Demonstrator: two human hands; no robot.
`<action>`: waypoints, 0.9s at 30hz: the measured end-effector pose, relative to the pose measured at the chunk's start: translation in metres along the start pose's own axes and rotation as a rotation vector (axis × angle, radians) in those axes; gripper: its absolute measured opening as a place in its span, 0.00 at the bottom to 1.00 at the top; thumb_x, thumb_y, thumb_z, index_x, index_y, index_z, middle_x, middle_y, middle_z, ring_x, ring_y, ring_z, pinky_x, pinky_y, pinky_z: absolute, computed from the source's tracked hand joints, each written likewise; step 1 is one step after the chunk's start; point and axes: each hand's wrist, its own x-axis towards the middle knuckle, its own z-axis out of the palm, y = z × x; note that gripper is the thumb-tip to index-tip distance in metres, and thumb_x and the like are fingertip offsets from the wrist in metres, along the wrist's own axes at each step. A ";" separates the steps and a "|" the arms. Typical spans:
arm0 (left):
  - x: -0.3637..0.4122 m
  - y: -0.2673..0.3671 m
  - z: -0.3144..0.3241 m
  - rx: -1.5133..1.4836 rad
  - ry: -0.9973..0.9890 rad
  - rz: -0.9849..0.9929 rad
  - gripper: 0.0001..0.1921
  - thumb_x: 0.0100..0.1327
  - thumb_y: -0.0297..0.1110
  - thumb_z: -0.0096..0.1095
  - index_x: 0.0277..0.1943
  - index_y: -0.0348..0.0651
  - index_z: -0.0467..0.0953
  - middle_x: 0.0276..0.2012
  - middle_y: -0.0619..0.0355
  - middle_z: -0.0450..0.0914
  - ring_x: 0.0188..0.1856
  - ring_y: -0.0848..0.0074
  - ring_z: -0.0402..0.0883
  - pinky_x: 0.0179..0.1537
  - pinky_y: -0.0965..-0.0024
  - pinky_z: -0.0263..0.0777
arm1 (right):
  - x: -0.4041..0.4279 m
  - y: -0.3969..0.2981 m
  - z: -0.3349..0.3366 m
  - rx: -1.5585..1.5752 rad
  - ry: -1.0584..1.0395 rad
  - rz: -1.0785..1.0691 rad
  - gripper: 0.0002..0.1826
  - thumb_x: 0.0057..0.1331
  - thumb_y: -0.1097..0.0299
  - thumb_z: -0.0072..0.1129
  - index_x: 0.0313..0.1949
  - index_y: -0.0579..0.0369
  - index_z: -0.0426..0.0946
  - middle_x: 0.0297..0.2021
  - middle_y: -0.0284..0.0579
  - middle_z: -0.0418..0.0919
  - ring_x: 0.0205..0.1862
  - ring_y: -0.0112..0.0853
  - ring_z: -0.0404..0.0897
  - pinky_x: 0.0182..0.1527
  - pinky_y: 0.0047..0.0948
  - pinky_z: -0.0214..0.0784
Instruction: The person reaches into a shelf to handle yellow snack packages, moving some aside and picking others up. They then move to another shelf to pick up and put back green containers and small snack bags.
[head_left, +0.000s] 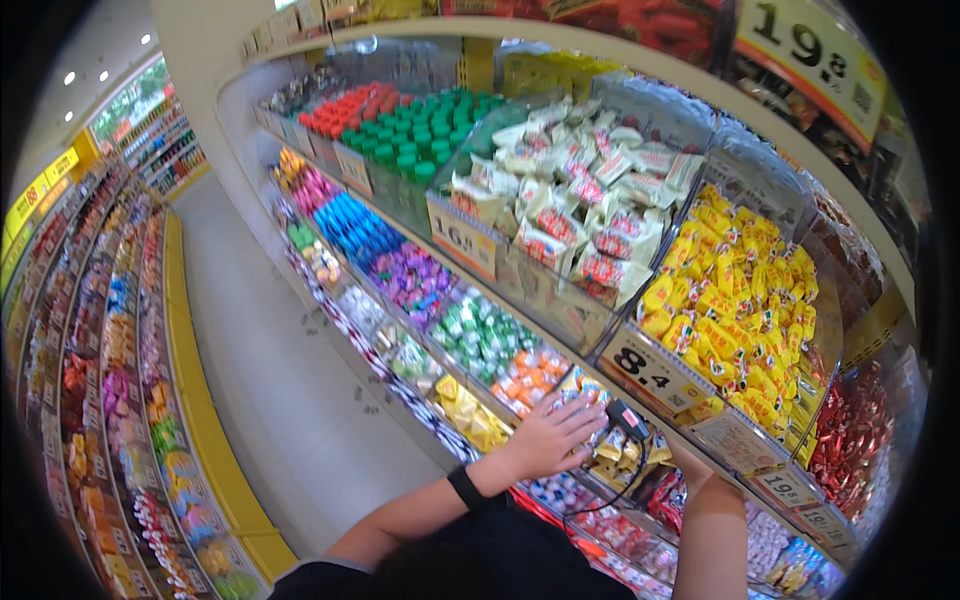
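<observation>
My left hand (559, 436), with a black band on its wrist, lies palm down with fingers a little apart over a lower bin of wrapped sweets, left of a small black device (628, 420) with a cable. Whether the fingers grip anything does not show. Beside it are orange-wrapped sweets (527, 377) and gold-wrapped packets (621, 452). My right hand (688, 459) reaches under the upper shelf's edge; its fingers are hidden behind that shelf. Above, clear bins hold white-and-red wrapped sweets (555, 229) and yellow-wrapped sweets (731, 300).
The upper shelf's front edge (525, 319), with price tags, juts out over the lower bins. Green-capped containers (420, 135) stand at its far end. To the left, across a grey floor aisle (247, 315), runs another sweets rack with a yellow base (202, 420).
</observation>
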 end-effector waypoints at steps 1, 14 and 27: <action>-0.001 0.005 -0.004 0.023 -0.004 -0.017 0.25 0.62 0.48 0.53 0.61 0.51 0.68 0.62 0.62 0.69 0.67 0.72 0.63 0.67 0.55 0.49 | 0.000 0.001 0.002 0.024 -0.009 -0.002 0.22 0.59 0.69 0.57 0.54 0.55 0.72 0.51 0.45 0.75 0.53 0.33 0.74 0.56 0.28 0.66; 0.003 0.038 -0.027 0.052 0.009 -0.044 0.23 0.63 0.45 0.53 0.60 0.51 0.70 0.63 0.63 0.68 0.67 0.74 0.62 0.65 0.58 0.49 | -0.018 -0.009 -0.011 0.068 0.020 0.003 0.20 0.61 0.66 0.55 0.53 0.55 0.73 0.51 0.44 0.75 0.53 0.33 0.75 0.56 0.28 0.66; -0.004 0.049 -0.031 0.011 -0.058 -0.096 0.24 0.64 0.47 0.50 0.62 0.52 0.68 0.66 0.63 0.64 0.69 0.75 0.58 0.67 0.58 0.46 | -0.032 -0.015 -0.016 0.053 0.032 0.027 0.18 0.63 0.64 0.54 0.52 0.54 0.74 0.51 0.43 0.76 0.52 0.32 0.75 0.55 0.27 0.66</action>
